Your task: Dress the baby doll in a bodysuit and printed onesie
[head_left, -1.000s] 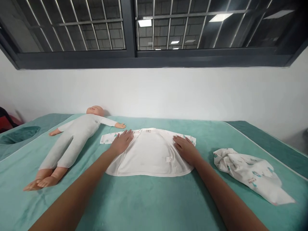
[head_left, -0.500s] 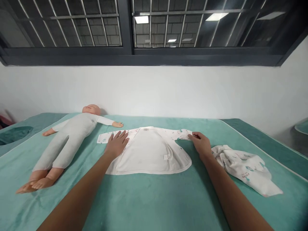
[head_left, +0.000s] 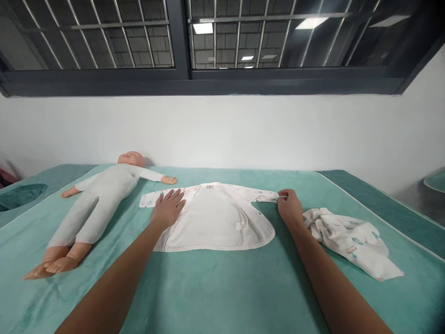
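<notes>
A small white baby shirt (head_left: 215, 218) lies spread on the green cover, its patterned sleeves stretched out to both sides. My left hand (head_left: 168, 208) rests flat with its fingers out, pressing on the shirt near the left shoulder and sleeve. At the other side, my right hand (head_left: 289, 205) pinches the cuff of the right sleeve (head_left: 266, 195), which is drawn out and narrowed toward the fingers. The fingertips partly hide the cuff. A printed neck label and a small white tag show on the shirt.
On the left, a baby doll (head_left: 104, 199) in a pale bodysuit lies on its back, one hand close to the left sleeve. A crumpled patterned garment (head_left: 354, 239) lies beside my right forearm. The green cover (head_left: 222, 292) reaches the white wall (head_left: 243, 132) below a barred window.
My right hand has shifted slightly right, pulling the cuff. The right sleeve now looks longer and narrower. My left hand stays in place on the shirt.
</notes>
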The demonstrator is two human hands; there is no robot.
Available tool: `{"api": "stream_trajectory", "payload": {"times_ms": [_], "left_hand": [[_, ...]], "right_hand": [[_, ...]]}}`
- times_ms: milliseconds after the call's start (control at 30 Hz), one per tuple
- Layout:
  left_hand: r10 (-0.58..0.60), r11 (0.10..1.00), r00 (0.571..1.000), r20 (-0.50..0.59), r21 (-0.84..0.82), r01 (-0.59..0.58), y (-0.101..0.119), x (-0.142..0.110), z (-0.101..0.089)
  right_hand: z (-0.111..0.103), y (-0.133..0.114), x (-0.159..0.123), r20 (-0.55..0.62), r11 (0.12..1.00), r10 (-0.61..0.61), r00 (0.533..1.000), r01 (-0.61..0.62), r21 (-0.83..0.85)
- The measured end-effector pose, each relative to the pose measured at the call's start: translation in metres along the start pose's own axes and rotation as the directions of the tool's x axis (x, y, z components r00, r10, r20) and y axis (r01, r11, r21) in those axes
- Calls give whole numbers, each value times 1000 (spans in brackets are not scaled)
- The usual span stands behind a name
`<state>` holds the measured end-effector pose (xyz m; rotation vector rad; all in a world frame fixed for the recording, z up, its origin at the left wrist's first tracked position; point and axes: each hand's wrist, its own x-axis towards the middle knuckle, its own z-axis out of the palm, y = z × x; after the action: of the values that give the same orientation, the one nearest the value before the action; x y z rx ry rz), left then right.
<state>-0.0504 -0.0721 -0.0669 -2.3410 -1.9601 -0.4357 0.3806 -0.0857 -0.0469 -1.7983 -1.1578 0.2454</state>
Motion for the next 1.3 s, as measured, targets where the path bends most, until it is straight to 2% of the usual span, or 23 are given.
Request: {"api": "stream_trajectory", "payload": {"times_ms": [133,233,333,433,500,667,733,800,833,900,967,1000,1033,1100,1167,1233,1300], "left_hand": [[-6,1000,1000,-8,-7,6,1,0,0],[-2,1000,1000,-12,6,2,1,0,1],[-5,1000,1000,-25,8,5,0,1,2],[-8,1000,999,-35,0,8,-1,1,4],[-2,1000,999,-44,0,2,-2,1,5],[0,1000,999,-54,-1,0,-4,1,8],[-4,1000,999,-54,-4,4,-5,2,9],[-9,1000,999,-53,-6,9,-5,2,9],[-10,1000,999,-51,-6,10,-5,2,9],[-12,1000,999,-49,-3,11,-4,1,8],[-4,1000,999,-41,5,4,-2,0,7],[0,1000,999,-34,10,1,-1,0,6],[2,1000,1000,-26,15,-2,0,0,5],[2,1000,1000,-4,25,-2,0,1,4],[-17,999,1000,24,38,16,-4,3,3],[-46,998,997,55,53,43,-15,5,-1],[-77,995,994,83,66,72,-31,6,-5]], "right_hand": [[5,-4,0,28,1000,13,1000,-12,-12],[8,-6,8,71,999,0,997,-4,50],[9,-4,19,155,973,-101,983,64,223],[10,1,29,161,897,-230,960,145,417],[12,6,33,134,910,-231,964,165,380],[12,11,28,31,979,-143,989,137,154],[10,3,19,-20,978,-197,980,198,61],[12,-11,6,-5,941,-335,942,335,-42],[14,-19,-2,45,905,-414,909,417,-82],[23,-34,-16,224,814,-539,812,570,-108],[34,-43,-25,423,723,-583,694,680,-121],[38,-44,-27,505,687,-568,650,712,-143],[41,-42,-26,564,664,-535,629,726,-180],[43,-34,-19,613,643,-447,652,710,-286],[40,-22,-8,596,636,-372,712,663,-395],[35,-14,0,559,629,-327,762,617,-473],[31,-10,4,545,626,-281,790,581,-520]]}}
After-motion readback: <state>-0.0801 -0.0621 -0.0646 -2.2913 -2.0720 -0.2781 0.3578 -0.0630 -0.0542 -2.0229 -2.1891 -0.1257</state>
